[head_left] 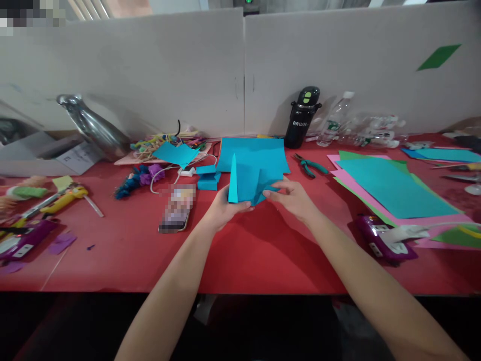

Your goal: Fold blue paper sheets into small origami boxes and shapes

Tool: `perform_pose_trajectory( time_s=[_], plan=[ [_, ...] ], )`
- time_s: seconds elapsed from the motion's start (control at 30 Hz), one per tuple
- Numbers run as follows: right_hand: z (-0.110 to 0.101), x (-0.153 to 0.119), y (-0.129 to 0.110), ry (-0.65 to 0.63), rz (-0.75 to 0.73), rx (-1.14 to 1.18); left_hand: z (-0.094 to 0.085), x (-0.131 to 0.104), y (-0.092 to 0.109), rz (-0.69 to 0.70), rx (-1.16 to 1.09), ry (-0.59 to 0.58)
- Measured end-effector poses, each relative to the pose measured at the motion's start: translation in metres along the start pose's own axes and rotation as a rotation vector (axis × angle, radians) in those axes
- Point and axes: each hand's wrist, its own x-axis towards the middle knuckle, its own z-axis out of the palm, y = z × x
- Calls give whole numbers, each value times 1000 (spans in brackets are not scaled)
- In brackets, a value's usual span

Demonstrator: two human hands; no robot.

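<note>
Between my two hands, above the red table [270, 250], is a folded sheet of blue paper [246, 183] with creased flaps standing up. My left hand [227, 208] grips its lower left edge, thumb along the bottom. With thumb and fingers, my right hand [289, 198] pinches the flap on the right side. Behind the folded sheet lies a flat blue sheet [270, 150]. A smaller folded blue paper piece [208, 178] stands just left of it.
A phone [178, 208] lies left of my hands. Pliers [311, 166], a black bottle [302, 118] and stacked coloured paper [402, 188] are on the right. A glue gun [65, 199], a purple power strip [28, 240] and a metal jug [93, 128] occupy the left.
</note>
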Motion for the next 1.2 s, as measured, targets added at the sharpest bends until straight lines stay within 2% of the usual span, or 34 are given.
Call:
perform_pose_trajectory(
  time_s=[0.13, 0.3, 0.5, 0.7, 0.77, 0.87, 0.97, 1.1, 1.2],
  plan=[
    [5, -1, 1, 33, -18, 11, 3, 0, -1, 16, 49, -16],
    [13, -3, 4, 85, -166, -20, 10, 3, -7, 75, 134, 60],
    [22, -10, -1, 124, -88, 49, 18, 5, -10, 144, 158, 98],
    [26, -7, 0, 185, -59, 115, 20, 3, -10, 125, 189, 194],
    [26, -5, 1, 166, -34, 198, 20, 3, -9, 115, 183, 222],
    [24, -1, 3, 60, 79, 343, 19, 4, -8, 105, 169, 233],
    [21, 1, 6, -4, 161, 429, 16, 5, -8, 111, 147, 198],
    [20, 0, 4, -30, 132, 538, 14, 5, -10, 134, 139, 105],
    [23, -2, 1, -36, 91, 545, 16, 4, -10, 139, 172, 124]
  ],
)
